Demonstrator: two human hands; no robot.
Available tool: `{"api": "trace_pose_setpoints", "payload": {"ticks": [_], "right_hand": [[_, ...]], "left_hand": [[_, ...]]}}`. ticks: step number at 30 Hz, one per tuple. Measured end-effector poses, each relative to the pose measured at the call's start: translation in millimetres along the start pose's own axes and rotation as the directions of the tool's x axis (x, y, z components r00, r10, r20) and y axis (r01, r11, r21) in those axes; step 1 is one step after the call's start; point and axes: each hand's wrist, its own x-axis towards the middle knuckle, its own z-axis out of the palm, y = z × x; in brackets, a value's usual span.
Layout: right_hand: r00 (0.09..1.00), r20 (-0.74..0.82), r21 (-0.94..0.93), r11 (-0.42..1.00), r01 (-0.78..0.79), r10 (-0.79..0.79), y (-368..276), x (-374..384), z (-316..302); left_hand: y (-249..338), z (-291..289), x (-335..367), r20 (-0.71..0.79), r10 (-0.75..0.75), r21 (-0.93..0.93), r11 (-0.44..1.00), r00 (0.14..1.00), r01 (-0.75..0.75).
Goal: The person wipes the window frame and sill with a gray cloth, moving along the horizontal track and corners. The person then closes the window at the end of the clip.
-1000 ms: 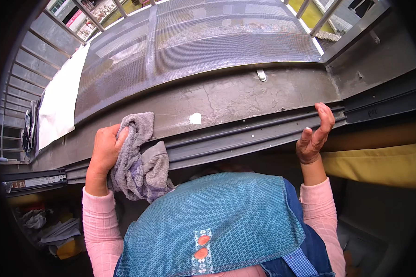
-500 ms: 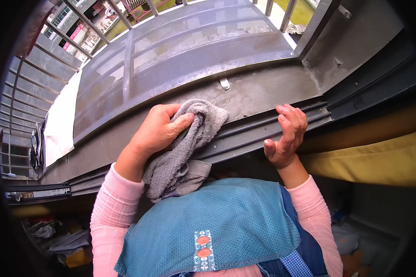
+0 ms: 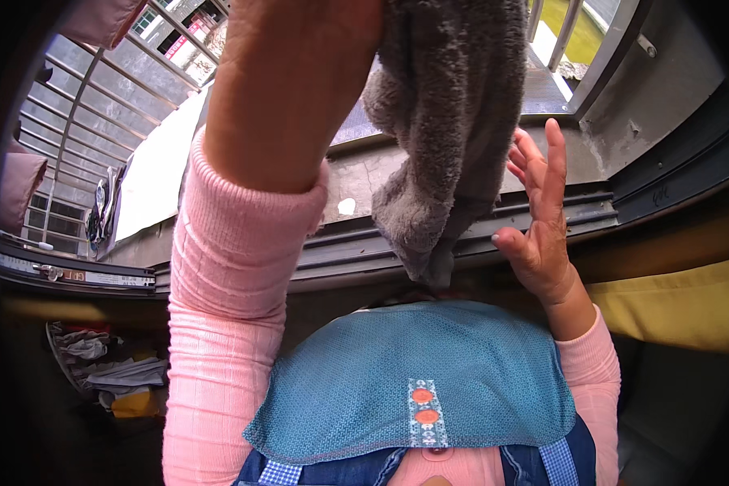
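Grey cloth (image 3: 454, 113) hangs by the left hand (image 3: 316, 49), its fingers indiscernible; the right hand (image 3: 539, 231) shows spread fingers; fabrics (image 3: 127, 373) lie heaped.

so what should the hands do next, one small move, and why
Probably bring the right hand in to grasp the hanging end of the grey cloth: it dangles in front of the window track, beside the raised left hand, while the right hand is open, empty and nearby in view.
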Motion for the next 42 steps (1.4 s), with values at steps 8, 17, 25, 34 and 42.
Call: {"api": "trace_pose_setpoints", "payload": {"ticks": [8,17,25,34,42], "right_hand": [[0.999,0.008,0.093,0.995,-0.046,0.045,-29.1,81.5,-72.4],[0.965,0.211,-0.918,0.371,0.14,0.157,8.6,49.6,-61.6],[0.807,0.015,-0.99,0.124,-0.073,0.59,56.2,74.9,-28.7],[0.942,0.155,-0.941,0.336,0.048,0.299,72.5,54.6,10.6],[0.925,0.368,-0.466,0.88,0.094,0.096,22.0,37.1,118.6]], "left_hand": [[43.7,-15.7,-27.3,-0.028,0.114,0.385,0.918,0.993,-0.095],[-7.6,-111.2,-155.2,-0.228,-0.234,0.932,-0.335,0.945,0.141],[-42.4,-115.0,-183.9,-0.223,-0.264,0.954,-0.256,0.938,0.155],[-57.6,-123.7,-174.3,-0.204,-0.311,0.972,-0.179,0.928,0.154],[-29.1,-141.4,-195.1,-0.252,-0.446,0.773,0.441,0.859,0.455]]}}
